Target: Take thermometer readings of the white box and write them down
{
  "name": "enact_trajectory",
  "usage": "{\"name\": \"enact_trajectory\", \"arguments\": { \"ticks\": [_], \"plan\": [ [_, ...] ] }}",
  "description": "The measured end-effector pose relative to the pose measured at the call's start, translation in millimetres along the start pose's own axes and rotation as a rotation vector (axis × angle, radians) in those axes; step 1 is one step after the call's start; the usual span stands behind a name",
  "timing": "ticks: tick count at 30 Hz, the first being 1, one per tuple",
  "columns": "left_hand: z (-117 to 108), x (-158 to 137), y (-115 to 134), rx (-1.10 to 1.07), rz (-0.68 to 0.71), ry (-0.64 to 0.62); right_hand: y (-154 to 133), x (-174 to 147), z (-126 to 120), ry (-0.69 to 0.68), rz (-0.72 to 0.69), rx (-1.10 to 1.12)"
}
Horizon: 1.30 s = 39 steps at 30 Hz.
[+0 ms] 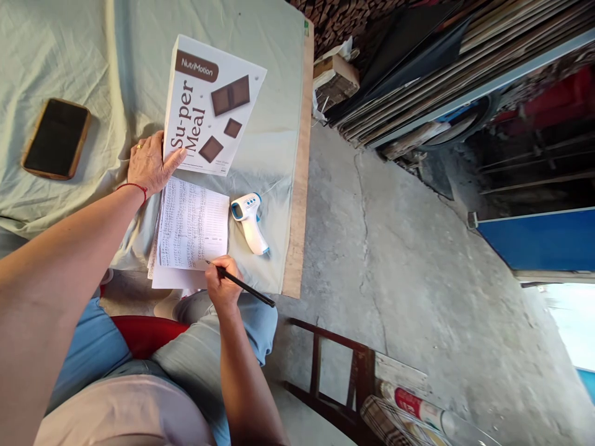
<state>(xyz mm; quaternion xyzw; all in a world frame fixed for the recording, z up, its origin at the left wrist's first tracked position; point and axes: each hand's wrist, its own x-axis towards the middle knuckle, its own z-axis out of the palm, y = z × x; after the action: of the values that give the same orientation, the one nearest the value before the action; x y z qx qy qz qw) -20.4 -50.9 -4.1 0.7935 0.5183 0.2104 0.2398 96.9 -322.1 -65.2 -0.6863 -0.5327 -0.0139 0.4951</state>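
My left hand (152,164) grips the near left corner of a white box (195,118) marked "Su-per Meal", its thumb across the front. Just below the box lies a stack of paper sheets (190,226), the top one covered in dense handwriting. A black pen (246,286) is pinched in my right hand (224,282), its tip at the lower right part of the top sheet. To the right of the papers rests a white and blue infrared thermometer (251,223).
A phone (56,139) in a brown case lies at the left on the cloth-covered table (260,25). The table's wooden edge (300,167) runs down the right side. Beyond it are concrete floor, a dark wooden chair (362,378) and stacked boards (418,68).
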Motion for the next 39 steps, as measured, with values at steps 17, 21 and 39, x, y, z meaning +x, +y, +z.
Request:
{"name": "enact_trajectory", "arguments": {
  "ticks": [17,21,39],
  "plan": [
    [-2,1,-9,0.008,0.027,0.024,-3,88,34,-0.148,0.0,-0.354],
    [-4,1,-9,0.009,0.022,0.014,30,86,9,0.036,0.104,-0.424],
    [-9,-1,-11,0.022,0.011,0.009,-53,196,55,-0.079,0.505,0.733]
  ]
}}
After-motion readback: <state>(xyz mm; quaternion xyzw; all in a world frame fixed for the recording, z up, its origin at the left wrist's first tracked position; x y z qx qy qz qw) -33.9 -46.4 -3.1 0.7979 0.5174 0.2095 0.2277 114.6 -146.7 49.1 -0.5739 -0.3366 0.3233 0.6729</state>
